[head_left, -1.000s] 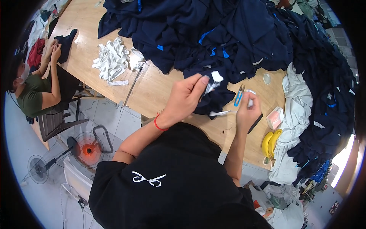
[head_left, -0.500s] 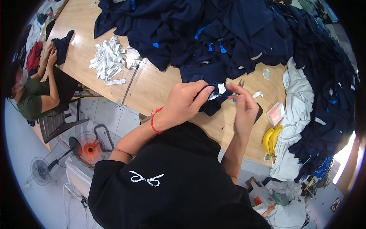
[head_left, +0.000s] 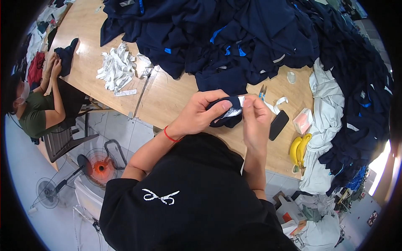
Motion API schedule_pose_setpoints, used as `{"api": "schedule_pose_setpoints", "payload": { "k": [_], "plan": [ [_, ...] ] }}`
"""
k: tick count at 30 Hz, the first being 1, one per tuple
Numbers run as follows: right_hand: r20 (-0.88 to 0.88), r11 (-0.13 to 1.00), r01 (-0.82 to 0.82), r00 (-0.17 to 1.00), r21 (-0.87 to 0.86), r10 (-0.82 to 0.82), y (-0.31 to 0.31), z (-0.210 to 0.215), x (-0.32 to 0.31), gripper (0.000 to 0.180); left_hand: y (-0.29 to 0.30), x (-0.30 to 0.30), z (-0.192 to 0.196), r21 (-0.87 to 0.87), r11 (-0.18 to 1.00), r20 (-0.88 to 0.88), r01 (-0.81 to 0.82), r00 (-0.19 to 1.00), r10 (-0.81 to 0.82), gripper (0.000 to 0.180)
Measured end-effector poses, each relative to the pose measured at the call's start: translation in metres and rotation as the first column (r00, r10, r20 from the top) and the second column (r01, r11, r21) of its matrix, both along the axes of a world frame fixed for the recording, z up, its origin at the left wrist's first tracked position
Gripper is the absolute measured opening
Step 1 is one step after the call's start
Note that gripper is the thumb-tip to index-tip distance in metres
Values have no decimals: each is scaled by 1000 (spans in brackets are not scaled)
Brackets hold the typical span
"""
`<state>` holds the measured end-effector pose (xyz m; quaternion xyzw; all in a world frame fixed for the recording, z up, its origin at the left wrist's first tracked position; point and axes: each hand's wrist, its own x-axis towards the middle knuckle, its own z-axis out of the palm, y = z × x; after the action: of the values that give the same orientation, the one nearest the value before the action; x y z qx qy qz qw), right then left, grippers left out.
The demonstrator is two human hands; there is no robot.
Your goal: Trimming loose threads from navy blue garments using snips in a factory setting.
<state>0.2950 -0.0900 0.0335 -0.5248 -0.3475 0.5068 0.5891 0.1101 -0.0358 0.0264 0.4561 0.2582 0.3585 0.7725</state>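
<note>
Left hand [head_left: 201, 112] and right hand [head_left: 256, 119] pinch folded navy fabric [head_left: 231, 121] (white patch [head_left: 235, 111], possibly a label) near the pale wooden table's [head_left: 171, 91] edge.

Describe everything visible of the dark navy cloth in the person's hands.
The dark navy cloth is soft-looking fabric, bunched and folded, with a speckled white patch facing up. The left hand grips it above the wooden table, thumb on top; the right hand pinches a small white piece at its right edge. Whether it joins the navy pile beyond is unclear.
</note>
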Motion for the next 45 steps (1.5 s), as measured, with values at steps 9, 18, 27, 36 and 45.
{"api": "schedule_pose_setpoints", "payload": {
  "k": [9, 18, 27, 36, 45],
  "plan": [
    [993, 931, 363, 117, -28, -15, -9, -157, 111, 29, 5, -2, 12, 442, 884, -131, -151, 964, 230, 14],
    [986, 908, 417, 164, -48, -24, -29, -132, 110, 10, 8, -2, 10, 378, 915, -297, -141, 918, 264, 14],
    [605, 872, 473, 734, -126, -310, -52, -121, 128, 10, 19, 1, 12, 229, 960, -90, -161, 979, 186, 16],
    [-43, 961, 276, 960, 16, -275, -32, -32, 65, 28, 16, 0, 27, 26, 945, -77, -325, 942, 326, 25],
    [236, 986, 135, 959, 99, -155, -7, 35, -23, 34, 1, 6, 16, -195, 891, -1, -411, 908, 419, 22]
  ]
}}
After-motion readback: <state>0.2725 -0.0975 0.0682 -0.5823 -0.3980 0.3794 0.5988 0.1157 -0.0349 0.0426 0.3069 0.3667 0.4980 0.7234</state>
